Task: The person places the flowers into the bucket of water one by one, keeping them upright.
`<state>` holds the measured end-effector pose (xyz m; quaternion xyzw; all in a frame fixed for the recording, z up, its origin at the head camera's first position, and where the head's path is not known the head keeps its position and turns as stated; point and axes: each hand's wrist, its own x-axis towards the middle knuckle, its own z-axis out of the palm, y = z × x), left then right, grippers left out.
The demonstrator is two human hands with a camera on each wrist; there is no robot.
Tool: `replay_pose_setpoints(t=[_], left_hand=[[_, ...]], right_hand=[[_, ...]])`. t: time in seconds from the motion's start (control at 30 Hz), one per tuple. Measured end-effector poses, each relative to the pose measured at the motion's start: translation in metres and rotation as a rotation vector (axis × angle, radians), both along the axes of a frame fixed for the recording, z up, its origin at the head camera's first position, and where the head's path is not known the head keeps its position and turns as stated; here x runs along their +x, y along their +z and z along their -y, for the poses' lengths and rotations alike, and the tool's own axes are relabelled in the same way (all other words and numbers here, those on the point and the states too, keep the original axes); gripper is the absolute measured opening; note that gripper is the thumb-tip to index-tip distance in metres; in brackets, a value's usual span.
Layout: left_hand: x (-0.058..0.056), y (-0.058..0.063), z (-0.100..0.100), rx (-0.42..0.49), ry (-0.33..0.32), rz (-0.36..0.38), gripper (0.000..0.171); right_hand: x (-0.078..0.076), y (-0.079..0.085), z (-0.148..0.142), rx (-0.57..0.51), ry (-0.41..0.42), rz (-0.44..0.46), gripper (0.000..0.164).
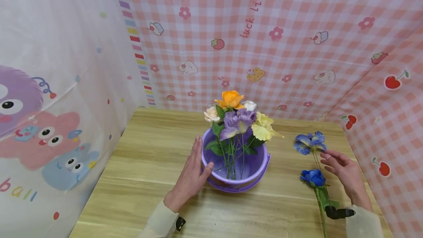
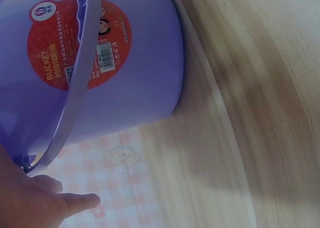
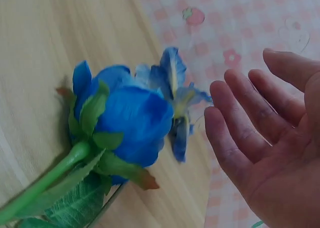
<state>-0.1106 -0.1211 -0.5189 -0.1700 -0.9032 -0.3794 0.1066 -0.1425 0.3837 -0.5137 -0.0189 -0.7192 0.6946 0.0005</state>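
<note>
A purple bucket [image 1: 264,164] stands on the wooden table with several artificial flowers in it: an orange rose [image 1: 230,99], a purple iris [image 1: 238,122], a yellow flower [image 1: 262,127] and pale small roses [image 1: 211,114]. My left hand [image 1: 190,175] rests along the left side of its rim, fingers straight. On the right, my right hand [image 1: 343,172] is beside a light blue iris [image 1: 310,143], fingers loosely bent and nothing between them in the right wrist view. Nearer me lies a blue rose [image 3: 132,118] with green leaves.
The bucket's handle [image 2: 80,83] hangs down over a red label [image 2: 50,48]. Pink checked cloth [image 1: 281,47] hangs behind and to the right of the table [image 1: 148,157]; a white cartoon cloth [image 1: 82,47] hangs at left.
</note>
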Motion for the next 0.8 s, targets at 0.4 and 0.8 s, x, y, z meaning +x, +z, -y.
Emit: replay_pose_setpoints(t=[0.4,0.8], left_hand=[[0.001,0.002,0.0,-0.006,0.0,0.003,0.082],[0.001,0.002,0.001,-0.003,0.001,0.006,0.083]], right_hand=[[-0.018,-0.01,-0.015,0.205,0.098,0.209,0.047],[-0.027,-0.023,-0.027,0.376,0.147,0.348,0.078]])
